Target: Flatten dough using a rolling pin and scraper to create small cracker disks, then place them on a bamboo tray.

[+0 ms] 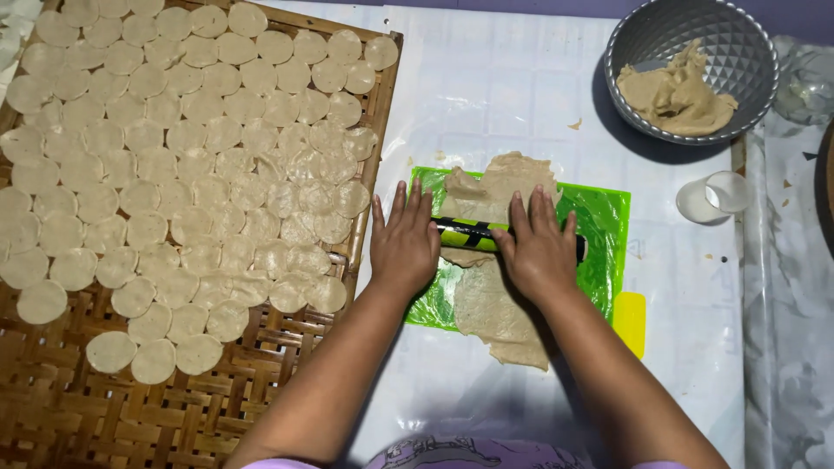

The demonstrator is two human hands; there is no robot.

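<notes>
While hands roll, bowl [660, 35] holds dough [678, 91]

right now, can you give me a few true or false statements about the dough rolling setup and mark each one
1. Both hands press on a dark roller, left hand and right hand. True.
2. The rolled dough lies on a red sheet. False: it lies on a green plastic sheet.
3. The woven tray holds many round dough discs. True.
4. The grey metal bowl is empty. False: it holds a lump of dough.
5. The bowl stands left of the tray. False: it stands at the far right.
</notes>
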